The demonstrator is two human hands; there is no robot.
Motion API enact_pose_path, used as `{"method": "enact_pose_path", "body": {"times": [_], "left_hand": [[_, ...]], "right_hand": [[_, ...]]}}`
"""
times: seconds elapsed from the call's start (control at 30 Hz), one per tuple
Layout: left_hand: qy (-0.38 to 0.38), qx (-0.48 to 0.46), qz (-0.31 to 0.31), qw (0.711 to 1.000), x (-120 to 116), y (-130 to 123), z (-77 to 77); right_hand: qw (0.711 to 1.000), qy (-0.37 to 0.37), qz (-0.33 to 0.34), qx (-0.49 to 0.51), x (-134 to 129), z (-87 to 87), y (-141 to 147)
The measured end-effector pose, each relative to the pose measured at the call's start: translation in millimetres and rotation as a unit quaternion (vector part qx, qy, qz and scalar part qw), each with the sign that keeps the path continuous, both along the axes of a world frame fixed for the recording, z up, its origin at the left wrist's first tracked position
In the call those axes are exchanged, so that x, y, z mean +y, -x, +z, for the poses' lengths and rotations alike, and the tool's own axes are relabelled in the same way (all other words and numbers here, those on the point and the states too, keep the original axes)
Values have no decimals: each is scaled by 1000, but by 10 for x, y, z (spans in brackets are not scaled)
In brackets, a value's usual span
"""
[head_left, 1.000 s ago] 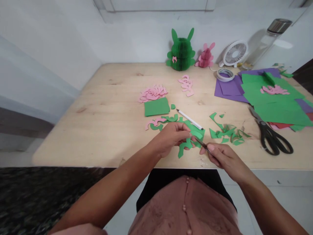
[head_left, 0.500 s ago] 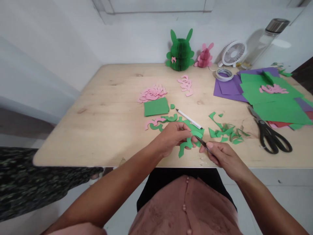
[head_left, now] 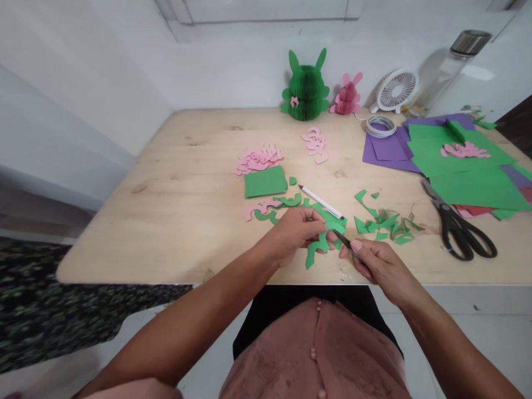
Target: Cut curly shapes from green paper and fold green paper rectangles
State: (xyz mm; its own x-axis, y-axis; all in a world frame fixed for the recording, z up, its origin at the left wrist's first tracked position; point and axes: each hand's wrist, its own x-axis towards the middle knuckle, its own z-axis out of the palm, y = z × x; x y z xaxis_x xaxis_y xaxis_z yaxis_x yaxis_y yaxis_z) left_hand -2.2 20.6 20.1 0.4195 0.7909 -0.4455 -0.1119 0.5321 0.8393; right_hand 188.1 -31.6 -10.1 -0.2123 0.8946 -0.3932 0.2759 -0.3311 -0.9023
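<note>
My left hand (head_left: 297, 230) pinches a curved green paper cutout (head_left: 315, 249) near the table's front edge. From the right, my right hand (head_left: 374, 260) grips a small dark tool (head_left: 346, 242), whose tip touches the cutout by the left fingertips; whether it is small scissors or tweezers I cannot tell. Just behind the hands lies more green paper (head_left: 338, 223), with a white pen (head_left: 321, 201) across its far side. Green curved pieces (head_left: 293, 200) and a pink one (head_left: 253, 209) lie beyond my left hand, beside a green rectangle (head_left: 266, 182). Green scraps (head_left: 386, 221) lie right of the pen.
Black scissors (head_left: 461, 230) lie at the right, near green sheets (head_left: 457, 177) and purple sheets (head_left: 390, 149) with a tape roll (head_left: 380, 126). Pink cutouts (head_left: 260, 159) lie mid-table. Behind stand a green paper figure (head_left: 306, 91), a pink one (head_left: 346, 98), a fan (head_left: 397, 90) and a bottle (head_left: 453, 72).
The green cutout in my left hand has shifted very slightly, and the dark tool's tip has moved a little to the right. Patterned dark fabric at the lower left has also moved.
</note>
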Motion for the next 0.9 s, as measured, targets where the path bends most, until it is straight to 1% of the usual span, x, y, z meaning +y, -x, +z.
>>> {"method": "enact_pose_path", "body": {"times": [0.33,0.9], "left_hand": [[6,-15,-9,1000,10,7,-19],[9,-12,-11,1000,22,9,-9]], "right_hand": [[1000,-7,3,3,-6,6,-8],[1000,-1,-3,2,-9,14,4]]}}
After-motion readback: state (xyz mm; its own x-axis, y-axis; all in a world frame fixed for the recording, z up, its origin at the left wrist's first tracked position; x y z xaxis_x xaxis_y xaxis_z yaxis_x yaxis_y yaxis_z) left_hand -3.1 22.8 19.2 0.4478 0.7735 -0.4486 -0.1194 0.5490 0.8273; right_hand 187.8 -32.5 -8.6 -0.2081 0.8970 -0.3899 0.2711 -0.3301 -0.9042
